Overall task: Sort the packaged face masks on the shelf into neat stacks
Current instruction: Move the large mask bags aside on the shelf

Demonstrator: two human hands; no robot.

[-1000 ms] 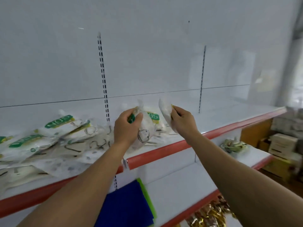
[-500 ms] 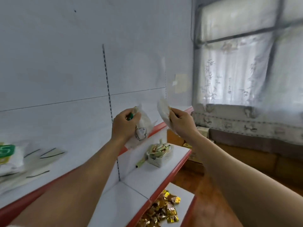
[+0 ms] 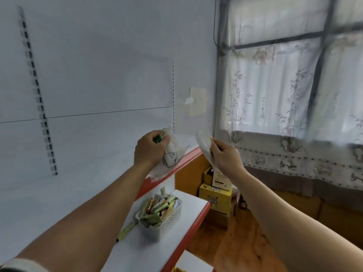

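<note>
My left hand point(image 3: 150, 149) grips a clear packaged face mask point(image 3: 172, 154) by its top; the pack has a green label and a drawn mask outline, and it hangs over the right end of the upper shelf point(image 3: 184, 160). My right hand point(image 3: 224, 156) pinches a second white mask pack point(image 3: 204, 143), held upright beyond the shelf's end. The two packs are apart, with a gap between them. The pile of mask packs on the shelf is out of view.
A white basket point(image 3: 165, 218) of small packets stands on the lower shelf point(image 3: 188, 201), with a green pen point(image 3: 125, 230) beside it. Yellow cartons point(image 3: 216, 197) sit on the wooden floor past the shelf end. A curtained window point(image 3: 284, 85) fills the right.
The view has swung right, past the pile of masks to the shelf's right end and the window. Both hands keep their packs, held up at about the same spacing.
</note>
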